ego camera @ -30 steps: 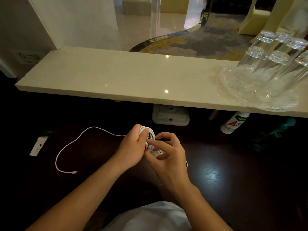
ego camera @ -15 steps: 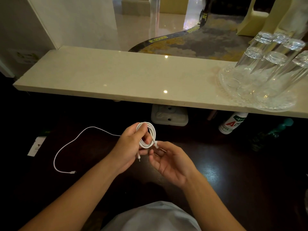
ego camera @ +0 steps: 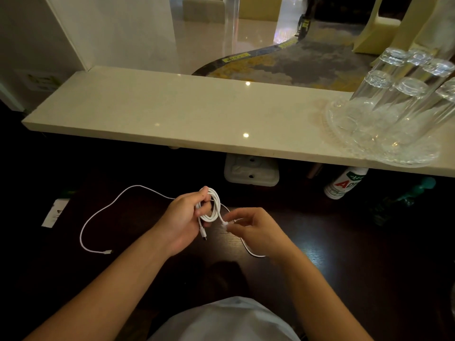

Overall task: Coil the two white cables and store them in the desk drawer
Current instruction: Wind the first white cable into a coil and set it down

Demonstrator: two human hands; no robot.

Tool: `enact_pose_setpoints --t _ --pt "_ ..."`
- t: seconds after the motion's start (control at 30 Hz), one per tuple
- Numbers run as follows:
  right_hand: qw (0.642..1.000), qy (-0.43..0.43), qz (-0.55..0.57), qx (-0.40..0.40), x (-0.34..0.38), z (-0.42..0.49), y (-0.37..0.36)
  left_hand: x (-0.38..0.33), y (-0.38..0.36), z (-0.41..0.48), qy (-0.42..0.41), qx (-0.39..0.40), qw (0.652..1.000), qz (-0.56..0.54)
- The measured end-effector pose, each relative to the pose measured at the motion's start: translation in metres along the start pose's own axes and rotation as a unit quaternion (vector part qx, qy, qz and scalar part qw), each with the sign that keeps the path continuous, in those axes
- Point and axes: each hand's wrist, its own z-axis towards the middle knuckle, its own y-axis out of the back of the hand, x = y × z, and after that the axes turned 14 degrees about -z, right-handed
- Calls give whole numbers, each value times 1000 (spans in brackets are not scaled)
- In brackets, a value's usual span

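- The left hand [ego camera: 183, 217] is closed around one coiled white cable [ego camera: 212, 206], held above the dark wooden desk [ego camera: 344, 254]; one plug dangles below the coil.
- The right hand [ego camera: 253, 227] pinches the coil's other plug between thumb and fingertips.
- A second white cable [ego camera: 103, 217] lies loose on the desk to the left, partly hidden behind the hands.
- Six clear upturned glasses [ego camera: 394, 102] stand on one glass tray [ego camera: 344, 141], cut off at the right edge.
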Motion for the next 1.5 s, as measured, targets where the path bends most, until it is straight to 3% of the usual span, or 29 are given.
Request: enact_pose_setpoints --t 0.07,0.23,0.33,0.47,0.53,0.6,0.67,0.77,0.9,1.03,1.1,1.17,1.23,1.33,1.4,1.5 --pt "994 7 96 57 2 3 5 0 0 -2 24 22 999 26" --pt "987 8 153 50 -3 16 -1 3 -1 -4 61 66 993 75" --pt "965 -13 239 106 -7 19 -1 2 0 -6 76 68 988 113" --pt "921 -26 327 210 -10 18 -3 -4 1 -6 146 83 986 11" --pt "928 -36 298 222 -10 18 -5 -5 -2 -7 149 68 986 12" --pt "952 -20 232 199 -6 17 -6 -3 -7 -9 114 31 993 14" --pt "960 1 235 153 -1 17 -7 -1 -11 -10 103 -2 994 -30" --pt "938 -12 334 95 8 20 -15 6 -13 -4 98 -51 984 -138" --pt "903 -71 424 -23 16 33 -45 12 -22 3 94 -122 940 -305" --pt "891 -117 425 -107 20 41 -61 21 -32 5 34 -190 915 -354" --pt "872 -147 456 -101 22 46 -59 19 -33 5 36 -173 921 -348" --pt "854 -170 481 -101 20 49 -54 16 -29 4 63 -133 950 -275" --pt "882 -166 426 -113 12 50 -50 11 -23 2 74 -86 984 -137" --pt "901 -177 381 -108 8 47 -49 7 -20 -4 68 -64 995 18" --pt "872 -221 420 -123 7 49 -52 10 -25 -7 75 -82 994 -2" --pt "844 -252 449 -148 8 53 -58 24 -33 -3 71 -191 967 -154"
